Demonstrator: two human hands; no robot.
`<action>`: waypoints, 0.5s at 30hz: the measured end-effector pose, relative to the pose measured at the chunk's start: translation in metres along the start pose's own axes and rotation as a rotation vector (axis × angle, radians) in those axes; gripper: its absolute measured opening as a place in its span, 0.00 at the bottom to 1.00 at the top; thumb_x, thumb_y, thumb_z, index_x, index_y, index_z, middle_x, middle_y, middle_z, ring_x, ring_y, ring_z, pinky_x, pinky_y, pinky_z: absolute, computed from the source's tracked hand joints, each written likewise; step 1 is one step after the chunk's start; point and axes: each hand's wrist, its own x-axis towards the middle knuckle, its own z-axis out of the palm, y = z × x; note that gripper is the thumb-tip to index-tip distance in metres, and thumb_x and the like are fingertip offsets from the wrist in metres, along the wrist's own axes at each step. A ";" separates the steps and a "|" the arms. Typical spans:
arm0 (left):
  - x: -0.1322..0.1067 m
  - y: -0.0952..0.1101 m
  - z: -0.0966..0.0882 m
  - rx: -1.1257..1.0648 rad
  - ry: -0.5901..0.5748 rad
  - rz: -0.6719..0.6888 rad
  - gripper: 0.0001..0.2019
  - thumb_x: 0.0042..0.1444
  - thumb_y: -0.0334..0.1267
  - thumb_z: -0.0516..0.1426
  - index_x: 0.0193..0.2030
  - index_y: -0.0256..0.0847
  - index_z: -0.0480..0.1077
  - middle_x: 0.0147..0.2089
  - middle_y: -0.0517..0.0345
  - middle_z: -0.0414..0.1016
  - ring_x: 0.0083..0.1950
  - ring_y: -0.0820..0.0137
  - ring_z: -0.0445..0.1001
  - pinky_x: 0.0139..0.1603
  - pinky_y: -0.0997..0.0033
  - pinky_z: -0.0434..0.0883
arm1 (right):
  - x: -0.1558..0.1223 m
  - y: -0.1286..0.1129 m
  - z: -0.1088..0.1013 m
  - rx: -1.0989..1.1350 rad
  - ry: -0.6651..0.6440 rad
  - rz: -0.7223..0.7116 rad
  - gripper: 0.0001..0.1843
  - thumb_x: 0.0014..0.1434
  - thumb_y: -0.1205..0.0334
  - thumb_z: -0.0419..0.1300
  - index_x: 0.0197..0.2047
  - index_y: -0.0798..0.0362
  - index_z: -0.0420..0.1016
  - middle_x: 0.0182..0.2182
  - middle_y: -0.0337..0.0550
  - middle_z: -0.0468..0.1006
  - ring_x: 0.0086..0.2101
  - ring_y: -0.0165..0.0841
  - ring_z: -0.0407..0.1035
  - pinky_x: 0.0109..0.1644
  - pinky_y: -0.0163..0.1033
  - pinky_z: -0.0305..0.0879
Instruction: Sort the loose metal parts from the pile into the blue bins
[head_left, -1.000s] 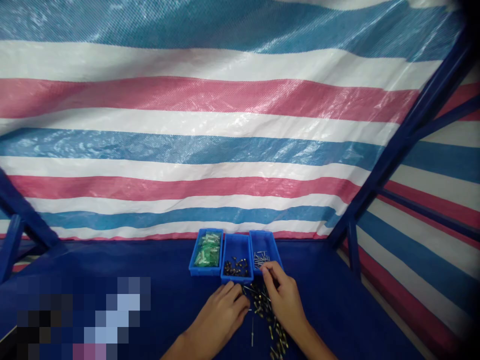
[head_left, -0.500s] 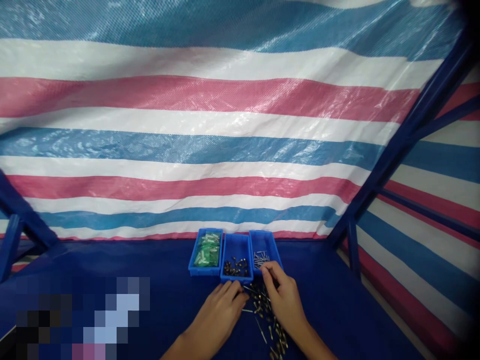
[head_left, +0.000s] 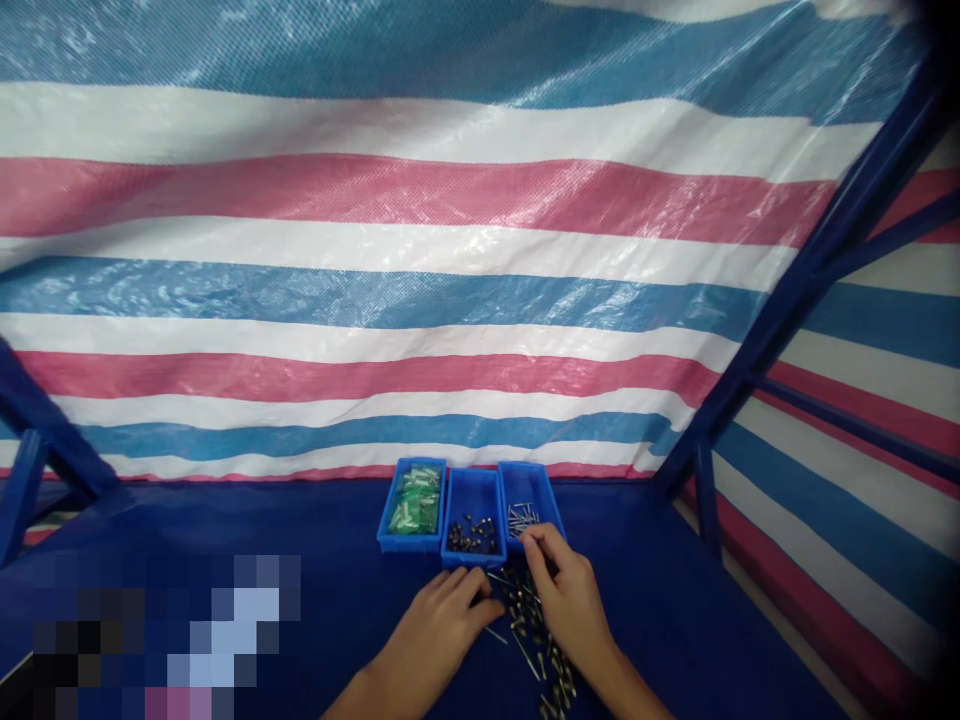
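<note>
Right hand (head_left: pixel 566 600): fingertips bunched together at the front corner of the right tray (head_left: pixel 551 505), just over the head of the pile. Thumb and fingers close up, but whether a pin sits between them is hidden. Cannot tell.

Left hand (head_left: pixel 439 640): fingers curled and near together, tips just beside the pile and close under the front wall of the middle tray (head_left: pixel 472 562). Nothing clearly held.

Loose metal pins (head_left: pixel 536 640) lie scattered in a long heap at the front centre of the desk (head_left: pixel 225 520), running from the trays down between the hands to the front edge. Compared with a second ago, the left hand has edged closer to the heap, and one long pin now lies slanted across its lower part.

Three blue trays stand side by side at the back edge of the desk, touching. Left tray (head_left: pixel 401 545) holds green-tinted parts, too small to identify. Middle tray holds dark-headed pins. Right tray holds a small bundle of bright metal pins.

Behind: striped tarpaulin (head_left: pixel 375 230) and blue steel frame (head_left: pixel 817 270).
</note>
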 end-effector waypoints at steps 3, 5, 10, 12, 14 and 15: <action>0.000 -0.001 0.003 -0.009 -0.015 -0.018 0.10 0.69 0.28 0.64 0.53 0.45 0.76 0.50 0.56 0.78 0.50 0.59 0.80 0.50 0.61 0.78 | 0.000 0.000 0.000 0.005 0.000 -0.001 0.21 0.78 0.46 0.50 0.45 0.49 0.78 0.30 0.37 0.78 0.27 0.31 0.71 0.34 0.32 0.65; 0.000 -0.002 0.005 -0.048 -0.013 -0.036 0.10 0.69 0.28 0.63 0.54 0.45 0.76 0.50 0.55 0.78 0.50 0.59 0.80 0.51 0.61 0.78 | 0.000 0.000 -0.001 0.000 -0.001 0.000 0.20 0.78 0.47 0.50 0.45 0.49 0.78 0.29 0.36 0.77 0.26 0.31 0.70 0.33 0.32 0.63; -0.001 -0.002 0.000 -0.178 0.009 -0.046 0.11 0.73 0.28 0.57 0.56 0.45 0.76 0.48 0.55 0.77 0.49 0.63 0.80 0.52 0.67 0.78 | -0.001 0.000 0.000 -0.004 -0.007 0.009 0.19 0.78 0.47 0.50 0.45 0.49 0.77 0.28 0.35 0.76 0.25 0.30 0.68 0.32 0.33 0.62; -0.001 0.000 -0.006 -0.199 0.009 -0.034 0.12 0.75 0.27 0.55 0.57 0.45 0.76 0.49 0.54 0.77 0.49 0.64 0.80 0.52 0.68 0.78 | -0.001 0.000 0.000 -0.003 -0.012 0.009 0.19 0.78 0.48 0.50 0.45 0.49 0.77 0.29 0.35 0.77 0.26 0.30 0.69 0.33 0.33 0.62; 0.000 0.002 -0.010 -0.200 -0.004 -0.036 0.13 0.75 0.27 0.54 0.58 0.44 0.75 0.49 0.53 0.76 0.50 0.63 0.80 0.51 0.68 0.78 | -0.001 0.001 0.000 0.001 -0.010 0.005 0.19 0.78 0.48 0.50 0.45 0.49 0.77 0.30 0.36 0.77 0.27 0.30 0.69 0.34 0.33 0.62; 0.000 0.003 -0.012 -0.196 -0.013 -0.040 0.14 0.74 0.26 0.54 0.58 0.44 0.75 0.50 0.53 0.76 0.50 0.62 0.79 0.51 0.68 0.78 | -0.001 0.001 0.000 0.000 -0.011 0.005 0.19 0.78 0.48 0.50 0.45 0.49 0.77 0.29 0.36 0.77 0.27 0.30 0.69 0.34 0.33 0.62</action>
